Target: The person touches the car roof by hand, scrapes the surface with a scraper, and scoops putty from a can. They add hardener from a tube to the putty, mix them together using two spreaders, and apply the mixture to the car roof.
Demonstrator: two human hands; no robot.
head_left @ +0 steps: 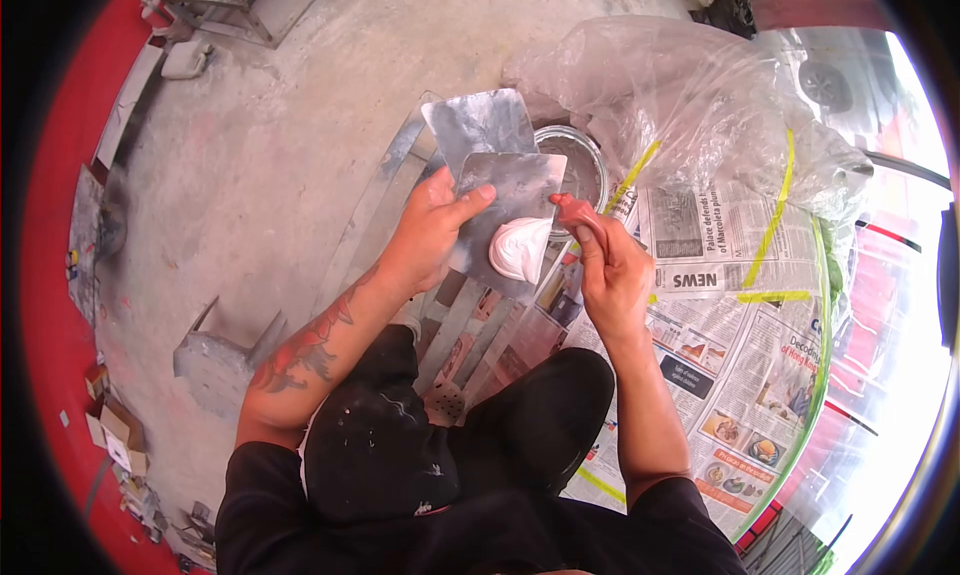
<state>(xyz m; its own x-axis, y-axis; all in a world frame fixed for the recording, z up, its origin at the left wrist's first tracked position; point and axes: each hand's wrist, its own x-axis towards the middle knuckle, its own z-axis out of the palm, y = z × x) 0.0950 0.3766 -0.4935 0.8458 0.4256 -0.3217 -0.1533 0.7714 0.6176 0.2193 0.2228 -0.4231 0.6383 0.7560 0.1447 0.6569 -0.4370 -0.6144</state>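
My left hand (pixel 440 225) is closed on the edge of a flat metal mixing plate (pixel 510 180), its thumb lying across the top face. On that plate sits a swirled mound of pale pink putty (pixel 520 250). A second smeared metal plate (pixel 485 123) shows behind the first, partly covered by it. In my right hand (pixel 618 280) is a small soft red tube (pixel 577 213), gripped between thumb and curled fingers. Its narrow end points toward the plate, just above the putty. Behind the plates stands an open round tin (pixel 600 160) with grey residue inside, partly hidden.
Taped newspaper (pixel 690 320) covers the surface on my right, with clear plastic sheeting (pixel 670 85) beyond it. A slatted grey stand (pixel 445 340) is under the plates. On the concrete floor (pixel 270 145) to the left is a grey stool (pixel 225 365). Cardboard boxes (pixel 122 435) line the red wall.
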